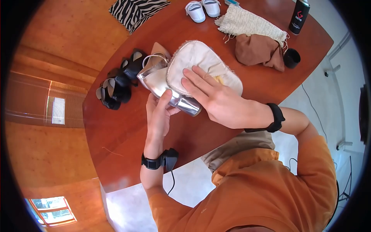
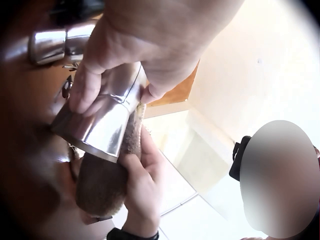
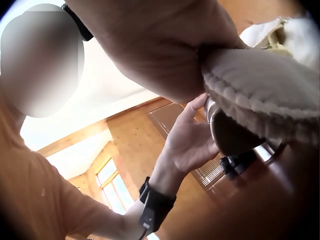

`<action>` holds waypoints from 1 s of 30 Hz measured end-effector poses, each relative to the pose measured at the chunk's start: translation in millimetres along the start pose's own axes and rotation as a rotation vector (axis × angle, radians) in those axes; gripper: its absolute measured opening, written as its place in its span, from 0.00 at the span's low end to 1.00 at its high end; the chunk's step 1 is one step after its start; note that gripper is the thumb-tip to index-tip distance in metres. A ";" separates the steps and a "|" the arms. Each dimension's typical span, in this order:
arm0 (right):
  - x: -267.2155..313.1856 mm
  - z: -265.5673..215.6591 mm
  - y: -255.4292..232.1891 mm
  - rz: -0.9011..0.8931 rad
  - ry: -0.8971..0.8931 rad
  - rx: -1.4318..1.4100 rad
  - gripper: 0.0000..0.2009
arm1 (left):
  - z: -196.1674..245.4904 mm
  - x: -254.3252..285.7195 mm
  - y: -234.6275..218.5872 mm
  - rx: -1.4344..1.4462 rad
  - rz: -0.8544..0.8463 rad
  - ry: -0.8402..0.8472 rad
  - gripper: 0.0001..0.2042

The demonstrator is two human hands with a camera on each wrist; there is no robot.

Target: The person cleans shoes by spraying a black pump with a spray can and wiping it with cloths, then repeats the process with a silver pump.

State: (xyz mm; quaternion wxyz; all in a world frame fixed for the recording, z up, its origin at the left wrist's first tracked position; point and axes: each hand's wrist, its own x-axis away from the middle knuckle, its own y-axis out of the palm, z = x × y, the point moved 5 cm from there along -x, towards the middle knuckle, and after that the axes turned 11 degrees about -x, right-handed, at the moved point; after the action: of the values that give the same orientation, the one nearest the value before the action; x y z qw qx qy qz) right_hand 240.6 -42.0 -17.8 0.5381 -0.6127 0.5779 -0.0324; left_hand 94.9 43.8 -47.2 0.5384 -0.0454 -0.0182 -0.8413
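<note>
1. A black spray can (image 1: 299, 16) stands far beyond the right hand (image 1: 216, 98); red and white lettering marks it, too small to read.
2. The left hand (image 1: 159, 116) grips a shiny silver high-heeled shoe (image 1: 164, 83) from below, thumb up along its side, above the table's near edge.
3. The right hand lies flat, fingers spread, pressing a cream cloth (image 1: 197, 62) onto the shoe.
4. Just left of the hands lie black sandals (image 1: 118, 83). Beyond the right hand sit a brown cloth (image 1: 257, 50), a fringed cream fabric (image 1: 247, 23) and small white shoes (image 1: 203, 8).
5. Everything rests on a glossy reddish wooden table (image 1: 127, 131); the room has wood-panelled walls and a pale floor.
</note>
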 end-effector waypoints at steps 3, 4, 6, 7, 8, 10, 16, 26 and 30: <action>-6.5 37.9 -4.7 0.137 0.123 -0.121 0.31 | -5.7 3.2 -2.2 -0.079 0.025 -0.002 0.22; -11.3 60.4 -8.1 0.168 0.251 -0.185 0.29 | -8.1 4.8 -2.3 -0.076 0.023 -0.006 0.22; -13.0 69.4 -11.3 0.124 0.314 -0.157 0.27 | -8.2 7.3 -3.8 -0.239 0.019 0.032 0.22; -10.4 63.0 -11.6 0.113 0.292 -0.142 0.27 | -7.2 7.3 -3.4 -0.240 0.019 0.035 0.22; -8.1 48.1 -10.9 0.137 0.237 -0.111 0.28 | -6.0 8.6 -0.2 -0.209 0.009 0.058 0.22; -2.2 39.2 -5.0 0.151 0.179 -0.024 0.28 | -5.2 12.0 3.5 -0.174 0.007 0.068 0.22; -10.6 117.2 -4.0 0.032 0.474 -0.186 0.25 | 8.1 24.3 18.9 -0.446 -0.113 0.151 0.25; -67.7 160.4 -15.8 0.122 0.322 -0.173 0.23 | 0.9 23.1 11.3 -0.387 -0.066 0.179 0.22; -35.4 156.7 -26.9 0.045 0.372 -0.025 0.32 | -2.0 24.5 8.4 -0.409 -0.057 0.200 0.22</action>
State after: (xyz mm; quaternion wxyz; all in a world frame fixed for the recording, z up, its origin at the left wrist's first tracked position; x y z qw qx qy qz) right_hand 350.7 75.2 -44.1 0.4149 -0.5898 0.6813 -0.1259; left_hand 92.3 18.0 -47.0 0.4931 -0.0694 0.2051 -0.8426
